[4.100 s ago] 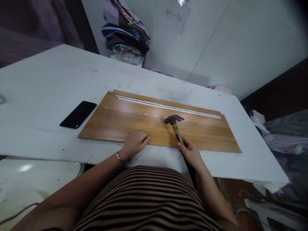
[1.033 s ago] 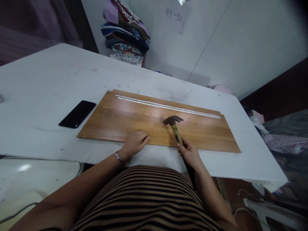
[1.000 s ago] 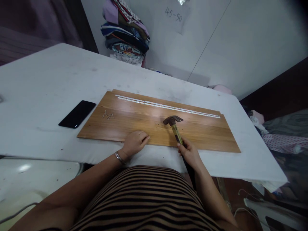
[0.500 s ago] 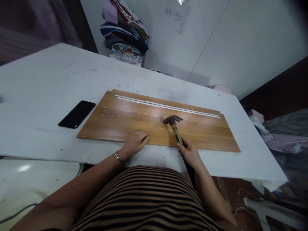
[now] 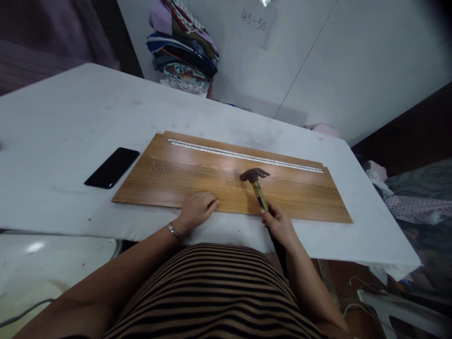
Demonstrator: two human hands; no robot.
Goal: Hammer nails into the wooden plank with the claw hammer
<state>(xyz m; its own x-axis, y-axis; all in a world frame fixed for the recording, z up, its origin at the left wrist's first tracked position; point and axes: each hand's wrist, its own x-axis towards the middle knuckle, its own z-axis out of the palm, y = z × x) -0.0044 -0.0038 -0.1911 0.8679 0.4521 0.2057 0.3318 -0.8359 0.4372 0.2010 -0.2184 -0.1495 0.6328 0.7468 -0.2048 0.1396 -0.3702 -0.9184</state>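
A claw hammer with a rusty head and a yellow-and-black handle is gripped around its handle by my right hand. Its head is over the middle of a brown wooden board; whether it touches the wood I cannot tell. Small dark marks dot the board near the head. My left hand rests closed on the board's near edge, left of the hammer, its curled fingers hiding whatever may be inside. Several nails lie loose on the board's left part. Two white measuring strips run along its far side.
The board lies on a table with a white cloth. A black phone is left of the board. Folded clothes are stacked against the wall behind. A white chair seat stands at the lower left.
Almost nothing differs. The hammer head has tilted very slightly, while both hands keep their places.
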